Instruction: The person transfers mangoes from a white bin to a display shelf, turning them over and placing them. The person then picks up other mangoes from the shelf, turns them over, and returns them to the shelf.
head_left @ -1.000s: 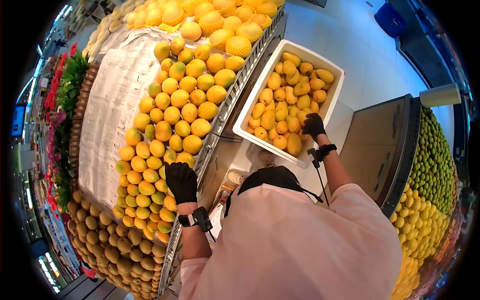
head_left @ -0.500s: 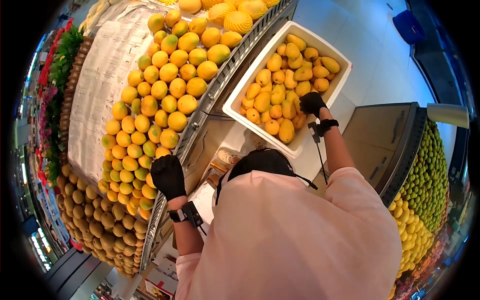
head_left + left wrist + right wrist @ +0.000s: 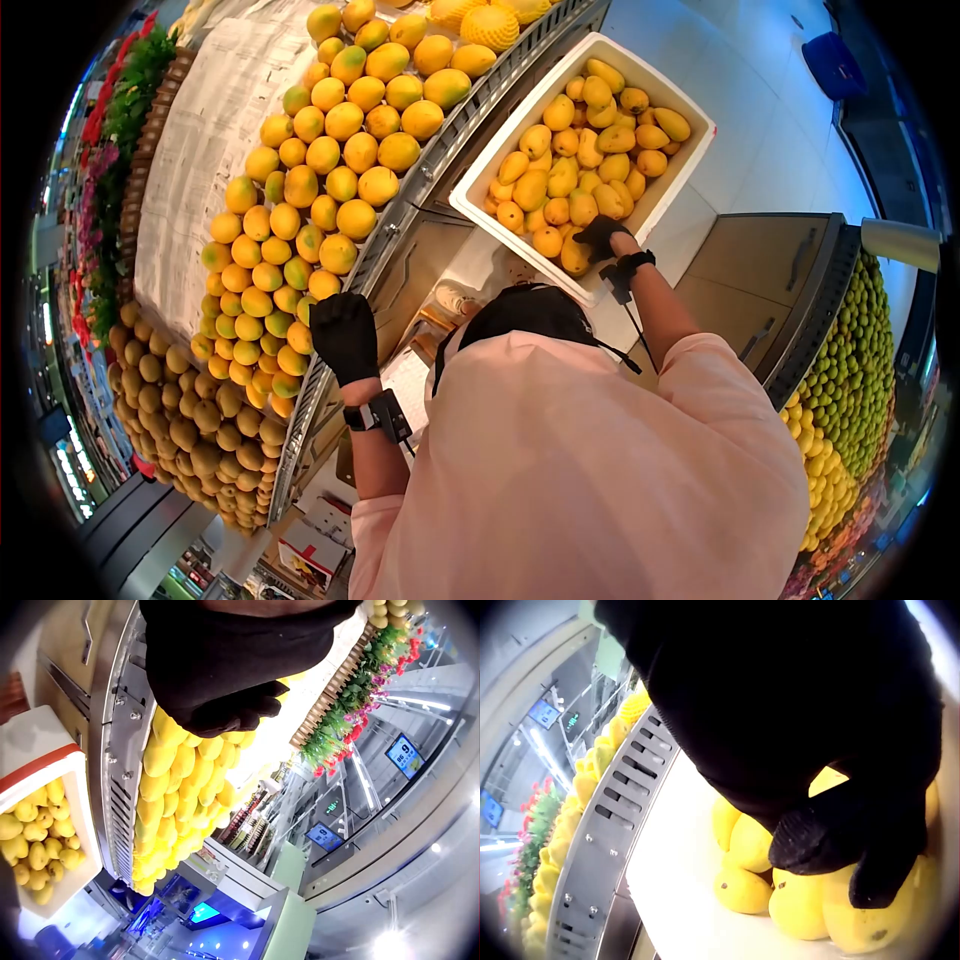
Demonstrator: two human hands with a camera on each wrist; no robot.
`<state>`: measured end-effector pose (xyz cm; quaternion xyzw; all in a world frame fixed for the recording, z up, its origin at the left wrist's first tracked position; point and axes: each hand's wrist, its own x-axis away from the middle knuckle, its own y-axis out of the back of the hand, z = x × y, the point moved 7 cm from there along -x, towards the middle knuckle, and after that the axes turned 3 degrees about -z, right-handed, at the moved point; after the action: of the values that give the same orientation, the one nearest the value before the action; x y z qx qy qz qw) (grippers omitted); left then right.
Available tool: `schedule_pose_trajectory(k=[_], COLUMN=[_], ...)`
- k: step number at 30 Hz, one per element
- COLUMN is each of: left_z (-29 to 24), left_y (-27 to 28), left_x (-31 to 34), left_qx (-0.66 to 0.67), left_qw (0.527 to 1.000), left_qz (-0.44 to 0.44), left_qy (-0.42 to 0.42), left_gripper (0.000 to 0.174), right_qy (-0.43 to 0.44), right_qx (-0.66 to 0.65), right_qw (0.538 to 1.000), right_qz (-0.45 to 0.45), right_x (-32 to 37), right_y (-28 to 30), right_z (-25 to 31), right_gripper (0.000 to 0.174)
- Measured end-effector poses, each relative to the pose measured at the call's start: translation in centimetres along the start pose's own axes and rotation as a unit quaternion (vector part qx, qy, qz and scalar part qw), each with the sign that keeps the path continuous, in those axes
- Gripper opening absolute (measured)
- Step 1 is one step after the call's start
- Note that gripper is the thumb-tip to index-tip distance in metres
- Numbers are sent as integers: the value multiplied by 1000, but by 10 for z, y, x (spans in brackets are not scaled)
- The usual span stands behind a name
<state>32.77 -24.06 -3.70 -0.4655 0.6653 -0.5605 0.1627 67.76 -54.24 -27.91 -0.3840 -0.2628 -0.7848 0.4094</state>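
Observation:
My left hand (image 3: 343, 338), in a black glove, hangs over the rail at the stand's edge beside rows of mangoes (image 3: 340, 182). Its fingers (image 3: 238, 712) are loosely curled, and no fruit shows in them. My right hand (image 3: 603, 240), gloved alike, reaches into a white foam box (image 3: 470, 190) at the end nearest me. Thumb and fingers are spread low over yellow mangoes (image 3: 562, 178) there. In the right wrist view one finger (image 3: 881, 881) lies over a mango (image 3: 859, 930), with the thumb apart to its left. The palm side is hidden.
A slotted metal rail (image 3: 415, 180) separates the stand from the box. Brown round fruit (image 3: 200, 425) fills the stand's near end, and paper (image 3: 225, 110) covers its far side. A cabinet (image 3: 755, 265) with green and yellow fruit on top stands at right. A blue bin (image 3: 833, 65) sits farther back.
The left hand has come off the mangoes to the rail at the stand's edge. The right hand has shifted toward the box's near end, its fingers now more spread.

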Motion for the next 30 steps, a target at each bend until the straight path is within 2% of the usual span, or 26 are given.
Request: schedule_pose_trajectory(k=[2,9,12,15,16,18,19,21,22,23,24,25,26,27,28,29,30], left_z=[1,6,9,10,10,8,9,13,14,12,12,11,16,22,26,29,30], left_y=[0,4,2,-6,-5,-5,-10,-20,-23,-26,-27,-32,-31,-32,-36,-46,-55], left_x=[2,2,3,2,1,-4,-5,-6,-7,-8,-10,-9,-11,-13,-13,-11,-11], left_qx=[11,57,47,55,59,68,68,65,55,-124,-299,-373,-238,-31,35,10,-145], left_qw=[1000,998,998,998,998,997,997,997,997,990,950,920,968,998,999,999,985], left_qz=[-4,-13,-21,-4,-7,-9,2,22,29,60,87,101,81,45,32,46,85], left_qy=[5,29,27,30,31,32,38,48,50,10,-31,-63,-24,16,22,2,-35], left_gripper=[24,25,26,26,27,27,28,29,28,26,25,22,20,18,16,16,13], right_qy=[-47,-63,-106,-90,-23,-1,143,454,367,375,313,180,119,77,79,126,172], right_qx=[-54,-133,-130,47,100,114,203,356,339,339,293,190,92,-13,-50,-93,-136], right_qw=[997,989,985,995,993,990,959,808,856,855,896,960,985,994,991,981,966], right_qz=[-13,-5,-37,16,62,85,134,123,131,118,115,98,88,73,95,115,133], right_x=[3,35,55,6,-33,-23,-23,-8,8,18,24,32,45,61,82,101,120], right_y=[-9,-31,-32,-29,-27,-18,-18,-11,-5,-1,4,11,11,10,0,-9,-16], right_z=[-12,-8,9,-19,-42,-28,-11,19,39,57,68,74,88,104,129,152,170], right_gripper=[27,25,21,26,25,25,26,40,51,54,56,59,62,55,44,45,46])
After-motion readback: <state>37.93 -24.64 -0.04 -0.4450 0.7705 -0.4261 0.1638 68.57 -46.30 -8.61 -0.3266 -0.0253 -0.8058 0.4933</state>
